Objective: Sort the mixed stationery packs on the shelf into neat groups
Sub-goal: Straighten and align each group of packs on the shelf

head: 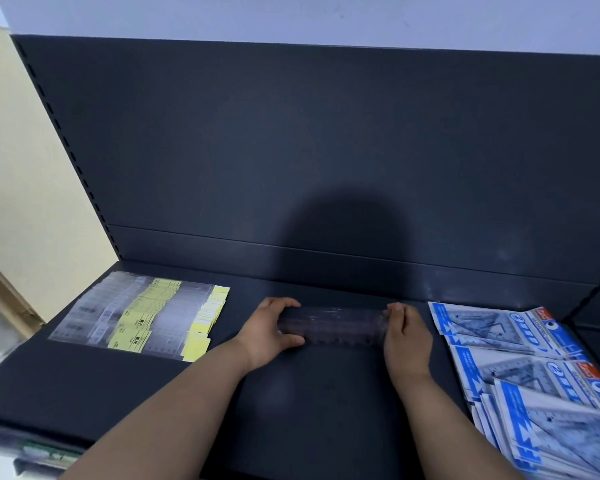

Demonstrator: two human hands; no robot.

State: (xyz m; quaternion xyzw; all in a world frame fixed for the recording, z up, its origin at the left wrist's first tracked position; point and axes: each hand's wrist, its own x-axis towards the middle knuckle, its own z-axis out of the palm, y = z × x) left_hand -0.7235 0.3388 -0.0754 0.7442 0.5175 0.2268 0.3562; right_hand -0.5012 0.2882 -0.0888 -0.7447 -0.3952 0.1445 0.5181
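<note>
A stack of clear plastic rulers [331, 325] lies crosswise in the middle of the dark shelf [84, 382]. My left hand [269, 332] grips its left end and my right hand [407, 336] presses against its right end. At the left lies a fanned row of clear ruler packs with yellow labels [142, 315]. At the right lies a loose pile of blue-and-white geometry set packs [534, 372], overlapping and skewed toward the front edge.
The dark back panel [309, 150] rises behind the shelf, with a slotted upright [66, 143] at its left. A cream wall [25, 174] stands beyond that. A price-strip rail [45, 453] runs along the shelf's front left edge.
</note>
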